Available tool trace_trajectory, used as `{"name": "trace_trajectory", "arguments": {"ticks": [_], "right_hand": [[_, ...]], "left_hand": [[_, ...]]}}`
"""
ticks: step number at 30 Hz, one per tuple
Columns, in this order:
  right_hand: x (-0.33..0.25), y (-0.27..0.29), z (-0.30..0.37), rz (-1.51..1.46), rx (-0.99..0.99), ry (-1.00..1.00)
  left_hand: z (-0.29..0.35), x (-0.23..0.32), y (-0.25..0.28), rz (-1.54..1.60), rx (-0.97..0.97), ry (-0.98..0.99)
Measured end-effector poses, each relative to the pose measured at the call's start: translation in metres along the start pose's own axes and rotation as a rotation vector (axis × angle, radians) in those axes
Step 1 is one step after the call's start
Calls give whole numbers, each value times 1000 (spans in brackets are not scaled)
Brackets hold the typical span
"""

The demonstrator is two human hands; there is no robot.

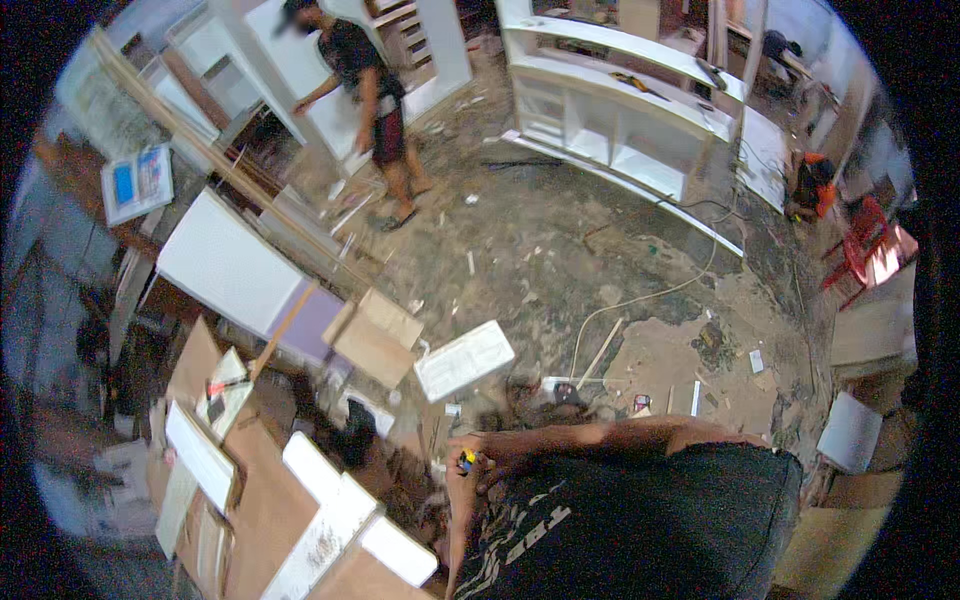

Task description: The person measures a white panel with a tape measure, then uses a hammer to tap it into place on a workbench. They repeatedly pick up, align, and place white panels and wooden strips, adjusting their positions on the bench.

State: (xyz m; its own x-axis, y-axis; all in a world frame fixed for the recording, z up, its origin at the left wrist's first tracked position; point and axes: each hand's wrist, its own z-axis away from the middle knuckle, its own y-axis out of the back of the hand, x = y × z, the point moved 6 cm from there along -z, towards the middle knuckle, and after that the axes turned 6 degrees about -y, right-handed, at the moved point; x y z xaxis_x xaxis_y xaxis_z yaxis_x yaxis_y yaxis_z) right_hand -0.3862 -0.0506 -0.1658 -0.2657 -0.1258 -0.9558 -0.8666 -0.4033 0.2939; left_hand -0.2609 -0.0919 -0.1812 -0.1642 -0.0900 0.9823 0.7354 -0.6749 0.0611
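My right arm reaches across in front of my black shirt, and my right hand (488, 450) is closed around a small yellow and blue thing (467, 461). Its kind is too small and blurred to make out. My left hand (458, 488) comes up from the lower edge and meets the right one at this thing; its fingers are blurred together. Left of my hands, narrow white boards (345, 520) lie crossed on a brown board (265, 490). Ahead of my hands a white panel (466, 360) lies by a brown cardboard piece (375, 338).
Ahead on the left a person (365, 90) in a dark shirt stands near white cabinet frames. A long white shelf unit (610, 130) fills the far side, with tools on it. A cable (640, 297) winds over the debris-strewn floor. At right, a red chair (858, 250) and a crouching person (815, 185).
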Motion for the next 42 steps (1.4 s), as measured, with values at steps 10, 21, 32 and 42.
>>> {"name": "trace_trajectory", "arguments": {"ticks": [10,21,32,42], "right_hand": [[149,241,181,-51,458,-151],[181,391,227,-186,807,-451],[335,555,372,-169,1011,-1019],[392,765,398,182,1019,-1158]], "left_hand": [[-244,-12,-235,-28,-483,146],[-429,28,-350,-264,-817,320],[-902,138,-339,278,-367,366],[-1178,241,-357,-125,-108,30]]}}
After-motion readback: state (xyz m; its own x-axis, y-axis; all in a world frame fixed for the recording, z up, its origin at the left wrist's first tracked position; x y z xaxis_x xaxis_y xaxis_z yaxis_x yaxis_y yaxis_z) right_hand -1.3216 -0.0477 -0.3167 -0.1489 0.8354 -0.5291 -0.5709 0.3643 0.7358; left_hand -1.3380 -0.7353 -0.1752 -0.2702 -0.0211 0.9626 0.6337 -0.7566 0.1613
